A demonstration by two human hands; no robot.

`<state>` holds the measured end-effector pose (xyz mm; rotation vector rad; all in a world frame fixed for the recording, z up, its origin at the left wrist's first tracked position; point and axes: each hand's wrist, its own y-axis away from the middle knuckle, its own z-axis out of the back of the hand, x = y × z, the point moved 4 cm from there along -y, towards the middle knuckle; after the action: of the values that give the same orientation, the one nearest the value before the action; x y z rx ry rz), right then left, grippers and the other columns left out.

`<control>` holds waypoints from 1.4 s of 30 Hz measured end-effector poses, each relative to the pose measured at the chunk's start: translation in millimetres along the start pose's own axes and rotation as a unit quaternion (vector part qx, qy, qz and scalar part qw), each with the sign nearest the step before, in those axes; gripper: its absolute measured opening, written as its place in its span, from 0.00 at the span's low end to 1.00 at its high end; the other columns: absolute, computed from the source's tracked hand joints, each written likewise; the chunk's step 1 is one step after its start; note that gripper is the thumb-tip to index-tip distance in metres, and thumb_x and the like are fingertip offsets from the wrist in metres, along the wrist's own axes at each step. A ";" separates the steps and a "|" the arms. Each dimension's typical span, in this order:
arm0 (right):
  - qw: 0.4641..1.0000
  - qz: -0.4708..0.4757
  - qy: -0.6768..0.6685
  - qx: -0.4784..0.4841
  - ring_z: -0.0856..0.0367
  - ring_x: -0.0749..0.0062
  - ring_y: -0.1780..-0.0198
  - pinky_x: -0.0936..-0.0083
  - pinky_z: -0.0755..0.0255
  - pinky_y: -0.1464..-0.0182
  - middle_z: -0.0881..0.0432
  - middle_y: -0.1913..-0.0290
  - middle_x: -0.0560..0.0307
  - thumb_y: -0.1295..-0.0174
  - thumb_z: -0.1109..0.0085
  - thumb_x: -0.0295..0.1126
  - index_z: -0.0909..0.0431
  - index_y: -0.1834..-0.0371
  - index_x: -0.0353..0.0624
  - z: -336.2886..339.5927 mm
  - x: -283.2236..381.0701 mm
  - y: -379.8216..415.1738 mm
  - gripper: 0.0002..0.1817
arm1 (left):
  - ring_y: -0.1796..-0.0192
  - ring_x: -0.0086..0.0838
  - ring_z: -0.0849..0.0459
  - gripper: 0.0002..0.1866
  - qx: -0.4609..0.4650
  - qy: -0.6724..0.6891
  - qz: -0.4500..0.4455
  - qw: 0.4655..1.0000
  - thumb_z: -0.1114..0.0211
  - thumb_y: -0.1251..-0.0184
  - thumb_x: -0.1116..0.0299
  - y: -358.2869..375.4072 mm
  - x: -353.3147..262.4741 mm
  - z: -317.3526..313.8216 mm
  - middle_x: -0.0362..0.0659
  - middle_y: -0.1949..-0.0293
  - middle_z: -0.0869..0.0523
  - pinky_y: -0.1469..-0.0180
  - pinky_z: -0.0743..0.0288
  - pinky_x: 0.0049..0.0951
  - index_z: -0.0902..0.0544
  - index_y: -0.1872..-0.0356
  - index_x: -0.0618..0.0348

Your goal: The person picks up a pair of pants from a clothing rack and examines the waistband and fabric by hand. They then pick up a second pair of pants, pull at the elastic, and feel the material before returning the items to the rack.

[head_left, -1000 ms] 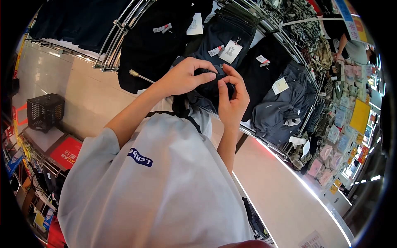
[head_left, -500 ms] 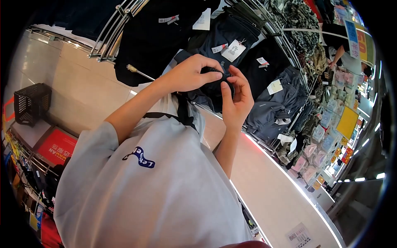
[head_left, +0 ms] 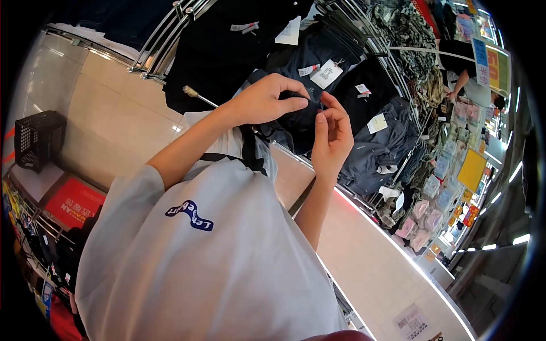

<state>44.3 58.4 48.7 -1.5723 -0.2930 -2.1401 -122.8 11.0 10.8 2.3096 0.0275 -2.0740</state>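
My left hand (head_left: 264, 102) is raised in front of my chest, thumb and fingers pinched on a fold of a dark garment (head_left: 297, 118). Just to its right is my right hand (head_left: 333, 136), fingers loosely curled and apart, fingertips at the garment's edge and nothing gripped between them. The garment hangs down between both hands and my grey T-shirt (head_left: 216, 256). Directly behind the hands, dark trousers with a white paper tag (head_left: 326, 74) hang on a rack.
Chrome clothing rails (head_left: 162, 37) carry black and grey garments. Folded packaged goods (head_left: 449, 170) and a yellow sign (head_left: 472, 169) fill shelves at the right, where another person's arm (head_left: 462, 79) shows. A black basket (head_left: 37, 139) and a red sign (head_left: 71, 202) stand at the left.
My right hand has loosened its hold on the dark garment, and its fingers have spread. The left hand keeps its pinch. The view has shifted slightly.
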 end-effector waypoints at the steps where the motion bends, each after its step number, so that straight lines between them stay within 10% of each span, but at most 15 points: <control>1: 1.000 0.003 0.001 0.006 0.23 0.61 0.36 0.70 0.32 0.35 0.23 0.37 0.45 0.36 0.41 0.20 0.24 0.58 0.36 -3.2 1.2 0.7 0.06 | 0.62 0.24 0.18 0.12 -0.006 -0.004 -0.002 1.000 0.35 0.32 0.67 2.4 0.1 2.6 0.43 0.66 0.13 0.53 0.26 0.24 0.15 0.58 0.67; 34: 0.997 0.007 0.020 0.077 0.22 0.63 0.37 0.72 0.31 0.37 0.22 0.38 0.46 0.34 0.44 0.20 0.25 0.60 0.35 -6.4 2.1 -5.8 0.02 | 0.61 0.25 0.18 0.11 -0.030 -0.012 0.026 0.999 0.34 0.32 0.67 13.0 1.6 4.6 0.43 0.65 0.13 0.52 0.26 0.24 0.15 0.57 0.66; 42: 0.991 0.048 0.071 0.103 0.19 0.68 0.53 0.76 0.29 0.48 0.17 0.50 0.48 0.35 0.41 0.24 0.23 0.55 0.35 -10.9 15.9 -10.5 0.07 | 0.63 0.21 0.20 0.10 -0.012 0.004 -0.013 1.000 0.36 0.31 0.68 12.1 0.9 -0.3 0.41 0.67 0.14 0.55 0.27 0.23 0.16 0.57 0.66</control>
<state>26.3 59.0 61.2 -1.2865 -0.3702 -2.0632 -121.9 -1.1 10.1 2.3161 0.0827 -2.0661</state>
